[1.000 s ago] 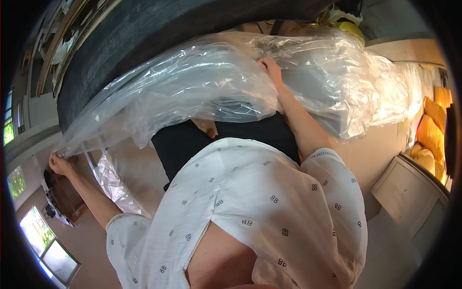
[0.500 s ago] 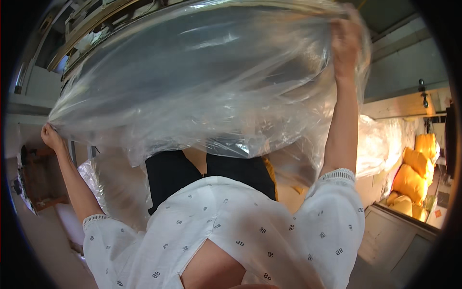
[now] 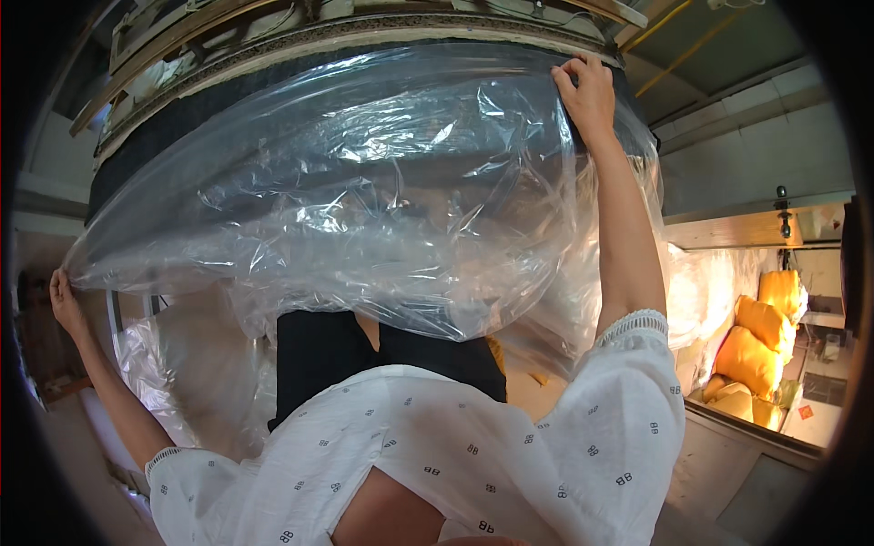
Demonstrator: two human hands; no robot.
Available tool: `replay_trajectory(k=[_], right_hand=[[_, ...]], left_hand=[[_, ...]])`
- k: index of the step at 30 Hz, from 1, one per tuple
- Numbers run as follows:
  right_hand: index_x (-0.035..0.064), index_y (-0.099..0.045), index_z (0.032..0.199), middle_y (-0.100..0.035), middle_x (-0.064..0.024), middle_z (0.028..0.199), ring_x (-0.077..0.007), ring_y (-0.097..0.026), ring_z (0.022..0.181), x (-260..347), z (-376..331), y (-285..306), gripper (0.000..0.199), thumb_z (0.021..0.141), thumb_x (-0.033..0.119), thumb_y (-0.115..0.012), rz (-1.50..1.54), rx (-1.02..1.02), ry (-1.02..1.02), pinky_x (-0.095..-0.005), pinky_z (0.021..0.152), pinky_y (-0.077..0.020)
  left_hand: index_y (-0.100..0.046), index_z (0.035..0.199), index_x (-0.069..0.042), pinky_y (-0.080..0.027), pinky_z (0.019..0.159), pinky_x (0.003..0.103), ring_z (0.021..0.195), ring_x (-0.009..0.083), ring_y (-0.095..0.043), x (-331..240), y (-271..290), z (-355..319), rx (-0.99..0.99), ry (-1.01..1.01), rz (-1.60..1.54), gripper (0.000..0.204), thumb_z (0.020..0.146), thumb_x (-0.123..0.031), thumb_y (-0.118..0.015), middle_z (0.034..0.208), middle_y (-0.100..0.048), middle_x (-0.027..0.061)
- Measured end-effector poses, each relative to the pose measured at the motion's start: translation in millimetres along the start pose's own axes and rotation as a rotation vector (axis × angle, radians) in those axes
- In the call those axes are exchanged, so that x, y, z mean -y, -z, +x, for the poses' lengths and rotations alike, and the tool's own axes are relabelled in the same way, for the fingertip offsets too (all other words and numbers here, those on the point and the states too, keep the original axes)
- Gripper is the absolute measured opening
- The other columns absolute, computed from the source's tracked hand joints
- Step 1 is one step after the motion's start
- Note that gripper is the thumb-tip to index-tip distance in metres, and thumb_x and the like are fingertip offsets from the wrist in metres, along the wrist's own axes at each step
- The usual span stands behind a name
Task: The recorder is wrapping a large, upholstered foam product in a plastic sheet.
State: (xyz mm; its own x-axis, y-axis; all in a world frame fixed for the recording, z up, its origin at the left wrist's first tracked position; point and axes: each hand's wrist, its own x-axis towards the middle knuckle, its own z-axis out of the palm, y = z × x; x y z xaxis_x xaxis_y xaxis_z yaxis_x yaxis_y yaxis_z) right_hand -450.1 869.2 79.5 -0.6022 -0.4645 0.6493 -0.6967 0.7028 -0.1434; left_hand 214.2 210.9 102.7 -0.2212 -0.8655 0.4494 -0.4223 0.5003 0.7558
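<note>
A large sheet of clear plastic film stretches in front of me, wrinkled and shiny, over a dark surface that shows through it. At the far left my left hand is closed on the film's corner. My right hand reaches to the far right, its fingers bent in a pinch at the film's far edge. Between the two hands the far edge runs slantwise, fairly taut. The near part hangs in folds close to my lap.
Beyond the dark surface stands a machine frame with a long rail. More film lies bunched at the right, near yellow bundles and a wooden board. Crumpled plastic is at the lower left.
The film has come down from a raised, billowing shape onto the dark surface. My right hand has moved left and slightly down; my left hand has shifted down and outward.
</note>
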Motion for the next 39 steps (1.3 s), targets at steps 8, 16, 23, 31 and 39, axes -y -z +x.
replay_trajectory(k=[8, 16, 23, 31, 39], right_hand=[[0.0078, -0.062, 0.081, -0.057, -0.0076, 0.088, -0.0292, -0.053, 0.088, 15.7, 10.7, -13.9, 0.022, 0.078, 0.029, -0.062, 0.057, 0.075, -0.082, -0.0385, 0.073, -0.0436], [0.0147, -0.062, 0.089, -0.057, -0.0060, 0.093, -0.0293, -0.053, 0.093, -9.4, 40.6, -29.8, 0.015, 0.083, 0.027, -0.056, 0.163, -0.126, 0.057, -0.0424, 0.077, -0.0419], [-0.0010, -0.058, 0.094, -0.063, -0.0154, 0.087, -0.0265, -0.059, 0.081, -4.1, 108.2, 49.7, 0.028, 0.088, 0.024, -0.049, 0.471, -0.503, -0.227, -0.0367, 0.075, -0.0448], [0.0004, -0.062, 0.087, -0.061, -0.0032, 0.074, -0.0106, -0.053, 0.069, -73.9, 36.3, -48.1, 0.026, 0.084, 0.027, -0.061, 0.582, -0.257, -0.411, -0.0252, 0.067, -0.0434], [0.0001, -0.065, 0.084, -0.062, -0.0039, 0.075, -0.0092, -0.054, 0.069, -81.9, 61.0, -60.6, 0.028, 0.081, 0.028, -0.065, 0.457, -0.152, -0.413, -0.0238, 0.066, -0.0434]], left_hand=[[-0.056, 0.115, -0.001, -0.040, 0.089, 0.023, 0.100, 0.0123, -0.053, -6.7, 33.1, -49.5, 0.019, 0.130, -0.048, 0.039, 0.088, -0.028, -0.060, 0.109, -0.058, 0.0049], [-0.053, 0.118, -0.003, -0.043, 0.086, 0.025, 0.100, 0.0132, -0.054, 30.5, 16.1, -46.6, 0.013, 0.269, -0.307, 0.038, 0.089, -0.026, -0.059, 0.111, -0.057, 0.0051], [-0.057, 0.111, -0.004, -0.046, 0.079, 0.028, 0.093, 0.0152, -0.055, -62.1, -59.8, 45.5, -0.316, 0.366, -0.730, 0.027, 0.091, -0.020, -0.053, 0.106, -0.059, 0.0068], [-0.063, 0.099, -0.002, -0.042, 0.079, 0.022, 0.082, 0.0091, -0.058, -28.7, -217.1, 53.1, -0.084, -0.042, 0.049, 0.030, 0.086, -0.029, -0.060, 0.086, -0.065, 0.0031], [-0.066, 0.102, -0.004, -0.040, 0.085, 0.025, 0.090, 0.0153, -0.057, -22.7, -256.0, 105.1, -0.063, -0.010, 0.132, 0.045, 0.080, -0.043, -0.063, 0.093, -0.065, 0.0061]])
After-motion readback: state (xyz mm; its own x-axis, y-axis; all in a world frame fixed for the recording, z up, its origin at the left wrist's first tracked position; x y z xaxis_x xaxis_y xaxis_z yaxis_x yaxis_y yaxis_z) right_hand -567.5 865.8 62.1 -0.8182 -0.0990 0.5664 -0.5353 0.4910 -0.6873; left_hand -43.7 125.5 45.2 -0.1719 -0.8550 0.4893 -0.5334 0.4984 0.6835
